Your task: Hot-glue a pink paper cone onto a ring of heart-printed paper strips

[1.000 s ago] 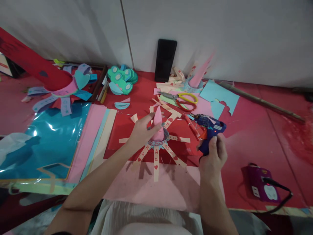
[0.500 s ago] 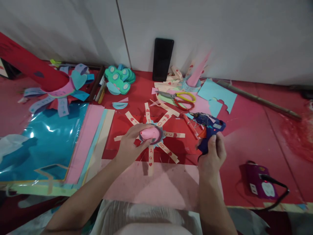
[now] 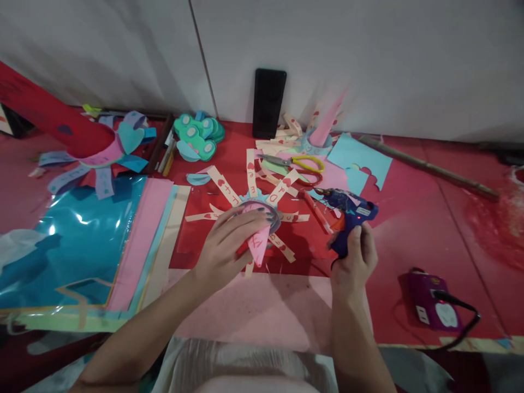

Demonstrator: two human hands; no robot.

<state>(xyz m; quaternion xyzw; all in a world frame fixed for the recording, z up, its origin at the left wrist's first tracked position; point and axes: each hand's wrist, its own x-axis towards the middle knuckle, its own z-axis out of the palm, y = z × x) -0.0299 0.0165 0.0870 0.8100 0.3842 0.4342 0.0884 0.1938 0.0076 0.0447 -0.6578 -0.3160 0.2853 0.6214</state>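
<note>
My left hand (image 3: 229, 243) is closed around a pink paper cone (image 3: 258, 248) with red writing, its tip tilted toward me. Cream paper strips (image 3: 251, 172) with red letters and hearts fan out from a blue ring (image 3: 275, 218) at the cone's base. A blue glue gun (image 3: 350, 215) with a lit red light is held in my right hand (image 3: 358, 259), its nozzle pointing left toward the scissors. Beneath the cone piece lies red paper (image 3: 196, 245); nearer to me is a pink sheet (image 3: 254, 311).
Scissors (image 3: 301, 164), paper scraps and a second cone (image 3: 327, 123) stand behind. A phone (image 3: 269, 103) leans on the wall. Left are green cutouts (image 3: 196, 134) and a red paper tube (image 3: 53, 117). A purple power socket (image 3: 436, 300) and a stick (image 3: 429, 166) are right.
My left hand has tipped the cone toward me, and its strips at the back have risen. The glue gun in my right hand has barely moved.
</note>
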